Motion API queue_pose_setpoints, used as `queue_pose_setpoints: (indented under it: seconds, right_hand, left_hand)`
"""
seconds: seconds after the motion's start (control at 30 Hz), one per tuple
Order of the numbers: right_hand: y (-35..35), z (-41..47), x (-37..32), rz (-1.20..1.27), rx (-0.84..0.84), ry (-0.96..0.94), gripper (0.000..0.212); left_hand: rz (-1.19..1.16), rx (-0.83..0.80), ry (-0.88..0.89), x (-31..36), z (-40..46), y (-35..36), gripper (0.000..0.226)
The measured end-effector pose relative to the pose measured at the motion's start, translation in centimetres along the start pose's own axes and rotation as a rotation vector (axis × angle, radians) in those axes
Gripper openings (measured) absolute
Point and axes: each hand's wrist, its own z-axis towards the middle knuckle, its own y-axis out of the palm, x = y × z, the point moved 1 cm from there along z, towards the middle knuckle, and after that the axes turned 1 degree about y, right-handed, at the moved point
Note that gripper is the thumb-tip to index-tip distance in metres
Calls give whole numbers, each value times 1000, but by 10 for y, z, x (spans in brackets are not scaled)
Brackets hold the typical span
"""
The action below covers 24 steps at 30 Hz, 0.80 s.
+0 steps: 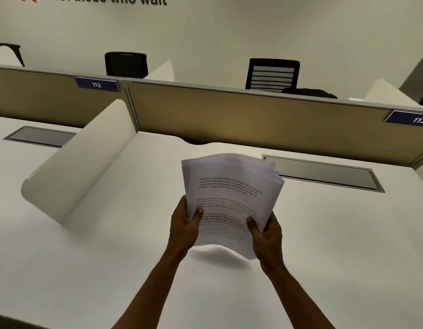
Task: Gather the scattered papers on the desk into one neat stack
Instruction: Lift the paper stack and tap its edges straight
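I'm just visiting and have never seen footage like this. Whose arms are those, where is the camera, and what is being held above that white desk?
No machine is at work here: these are a person's two bare arms. The single picture comes from a camera worn on the person's head, looking forward and down, so the arms reach in from the bottom edge. The left hand and right hand grip the near end of a stack of papers with printed text, lifted off the white desk; its shadow falls beneath it. The sheets are gathered, but their far edges fan out unevenly. No loose sheets show on the desk. Behind it stands a tan partition labelled 113, with office chairs beyond.
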Motion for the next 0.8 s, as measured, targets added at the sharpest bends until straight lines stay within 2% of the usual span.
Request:
queue_pose_setpoints:
  seconds: [0.1, 0.27, 0.33, 0.43, 0.5, 0.63, 0.7, 0.8]
  right_hand:
    - [-8, 5, -19, 9, -39, -85, 37]
    - [-15, 1, -19, -146, -54, -142, 64]
    - [-11, -1, -8, -151, -62, -112, 60]
    - [-1, -2, 2, -74, -36, -43, 34]
    - [4, 0, 1, -39, -23, -24, 24]
    - [-4, 6, -13, 38, -22, -46, 20]
    - [-9, 7, -14, 40, -43, -70, 26]
    - [-9, 3, 4, -16, -66, -24, 35]
  left_hand:
    - [-37, -7, 39, 19, -1, -8, 42]
    - [-31, 23, 49, 22, -11, -15, 62]
    - [-23, 38, 14, 17, -13, -10, 61]
    - [-13, 88, 1, 10, -13, 1, 48]
    - [-24, 104, 6, 9, -12, 5, 44]
    - [-47, 89, 67, 19, -10, 1, 40]
    - [-39, 69, 76, 19, -10, -5, 42]
    - [-8, 36, -23, 2, -12, -3, 49]
